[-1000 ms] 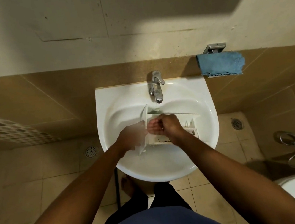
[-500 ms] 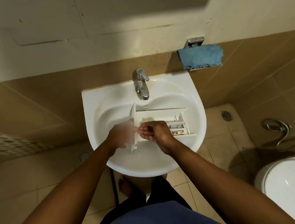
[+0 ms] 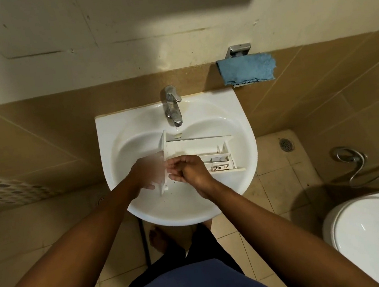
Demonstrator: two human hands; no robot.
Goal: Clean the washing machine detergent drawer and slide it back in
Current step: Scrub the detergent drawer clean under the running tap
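Note:
The white detergent drawer [image 3: 198,147] lies across the basin of the white sink [image 3: 233,119], its front panel to the left and its small compartments to the right. My left hand [image 3: 146,172] grips the front panel from the left side; it looks blurred. My right hand [image 3: 187,170] rests with curled fingers inside the drawer's large compartment, just right of the panel. Whether it holds anything there is hidden. A thin stream of water falls from the chrome tap [image 3: 173,107] just behind the drawer.
A blue cloth [image 3: 246,69] hangs on a chrome holder on the wall at the right of the sink. A white toilet [image 3: 374,240] stands at the lower right, with a chrome hose [image 3: 353,161] on the wall above it. My feet stand under the sink.
The drawer has tilted from steep to lying flatter, open side up. Both hands stay on it near the front panel. The view has shifted to the right.

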